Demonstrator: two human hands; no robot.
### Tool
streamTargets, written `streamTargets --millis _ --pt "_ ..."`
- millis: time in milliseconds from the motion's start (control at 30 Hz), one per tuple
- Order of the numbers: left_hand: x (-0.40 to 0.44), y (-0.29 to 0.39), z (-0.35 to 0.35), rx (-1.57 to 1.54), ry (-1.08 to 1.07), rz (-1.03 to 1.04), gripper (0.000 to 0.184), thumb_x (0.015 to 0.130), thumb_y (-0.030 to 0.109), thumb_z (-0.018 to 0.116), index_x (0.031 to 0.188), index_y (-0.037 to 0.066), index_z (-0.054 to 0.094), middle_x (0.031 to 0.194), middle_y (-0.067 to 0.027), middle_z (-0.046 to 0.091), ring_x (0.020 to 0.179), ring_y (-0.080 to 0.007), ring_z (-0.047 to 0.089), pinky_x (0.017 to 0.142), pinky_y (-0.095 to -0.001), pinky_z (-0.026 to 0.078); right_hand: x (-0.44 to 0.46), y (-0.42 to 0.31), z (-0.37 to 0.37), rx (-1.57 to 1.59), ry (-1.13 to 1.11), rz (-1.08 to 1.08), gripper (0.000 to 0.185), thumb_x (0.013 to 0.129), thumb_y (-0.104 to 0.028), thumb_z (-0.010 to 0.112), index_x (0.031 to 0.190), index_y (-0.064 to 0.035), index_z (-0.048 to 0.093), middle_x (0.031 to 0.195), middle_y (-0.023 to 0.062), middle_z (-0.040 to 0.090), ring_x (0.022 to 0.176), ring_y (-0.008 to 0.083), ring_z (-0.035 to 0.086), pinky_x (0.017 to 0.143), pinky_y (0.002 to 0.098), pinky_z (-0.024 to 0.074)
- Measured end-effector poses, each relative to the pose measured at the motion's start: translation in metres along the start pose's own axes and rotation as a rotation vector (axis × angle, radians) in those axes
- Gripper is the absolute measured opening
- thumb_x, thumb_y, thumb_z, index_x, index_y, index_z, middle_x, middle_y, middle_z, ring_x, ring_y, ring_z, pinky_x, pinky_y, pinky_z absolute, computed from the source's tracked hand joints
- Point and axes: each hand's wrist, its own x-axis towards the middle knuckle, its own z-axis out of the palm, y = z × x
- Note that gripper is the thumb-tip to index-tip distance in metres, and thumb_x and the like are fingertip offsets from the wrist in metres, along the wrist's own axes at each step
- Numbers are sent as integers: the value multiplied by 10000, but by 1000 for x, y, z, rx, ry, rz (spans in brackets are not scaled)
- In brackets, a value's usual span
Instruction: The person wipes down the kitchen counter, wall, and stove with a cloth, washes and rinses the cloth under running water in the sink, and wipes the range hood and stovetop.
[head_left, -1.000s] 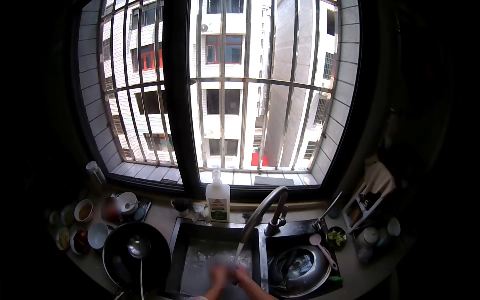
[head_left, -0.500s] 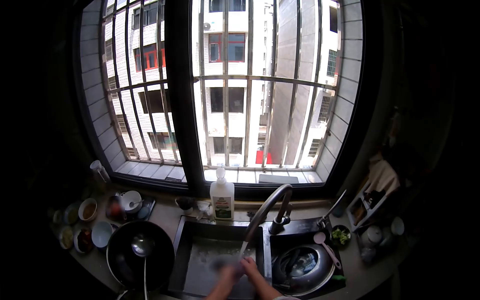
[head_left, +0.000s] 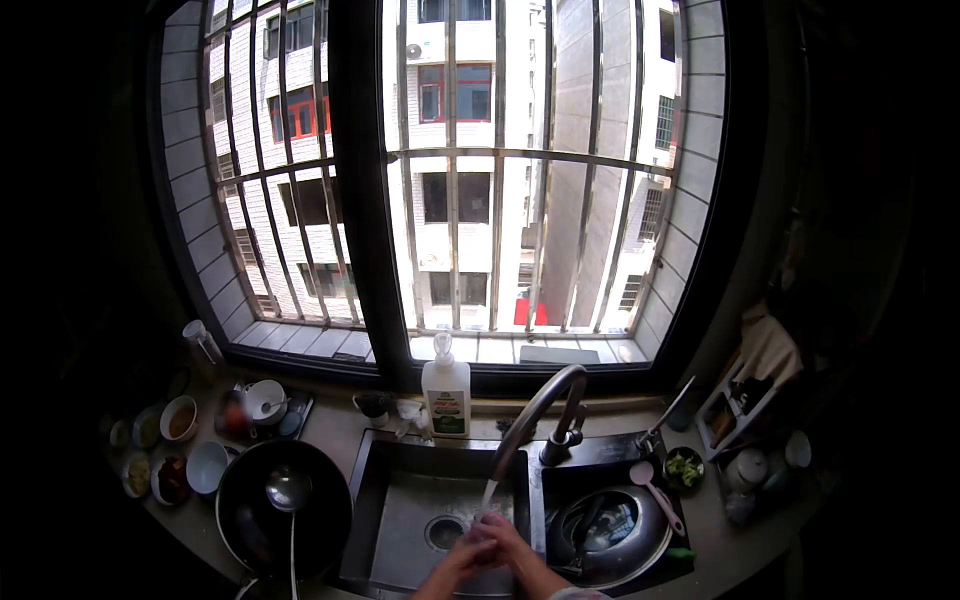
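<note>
My left hand [head_left: 470,550] and my right hand [head_left: 497,530] are pressed together over the sink basin [head_left: 400,500], right below the tip of the curved faucet [head_left: 520,425]. Their fingers are closed around each other. Whether anything is between the palms is hidden. Just left of my hands is the round drain [head_left: 445,533] in the basin floor. Wet marks show on the metal there.
A wok [head_left: 250,510] with a ladle [head_left: 289,488] stands left of the sink, beside several bowls of food. Behind the basin is a white pump bottle [head_left: 446,398]. The right basin holds a large lid [head_left: 615,530] and a pink spoon [head_left: 652,490].
My hands have drawn closer together and now overlap under the faucet. The drain shows sharply, where a blurred dark patch was before. The view has shifted slightly.
</note>
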Motion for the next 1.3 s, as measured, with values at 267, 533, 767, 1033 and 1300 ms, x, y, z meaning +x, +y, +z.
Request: streamTargets --millis 267,533,767,1033,1300 --pt "128 -101 -81 231 -309 234 361 670 101 708 1014 89 599 950 -121 630 900 -260 631 767 -333 515 -16 -13 21 -345 181 249 245 831 -78 576 1053 23 601 781 26 577 619 82 506 529 202 406" --pt "19 -52 9 1401 385 98 480 779 466 529 1065 90 616 1023 -209 635 1020 -371 586 839 -470 469 -1 26 -24 -938 200 -134 268 872 -261 538 801 -24 642 681 54 580 553 117 494 497 267 396" --pt "10 -29 11 1441 492 244 471 780 445 539 1102 104 587 978 -207 646 967 -373 608 803 -474 485 2 5 17 -915 376 -85 266 860 -274 537 724 -51 583 685 71 582 607 151 530 542 306 426" --pt "29 28 -16 448 21 77 571 664 71 759 1155 171 487 1014 -124 600 882 -343 626 689 -480 551 -1 -29 48 -276 147 56 207 847 -131 612 1016 -12 616 877 52 624 776 136 605 690 252 490" --pt "23 18 -18 200 -306 -112 259 707 58 700 913 96 546 806 -85 589 715 -186 614 553 -294 506 -10 -21 16 -82 -45 162 365 874 -119 561 1195 47 516 1025 88 597 880 157 588 768 259 494"
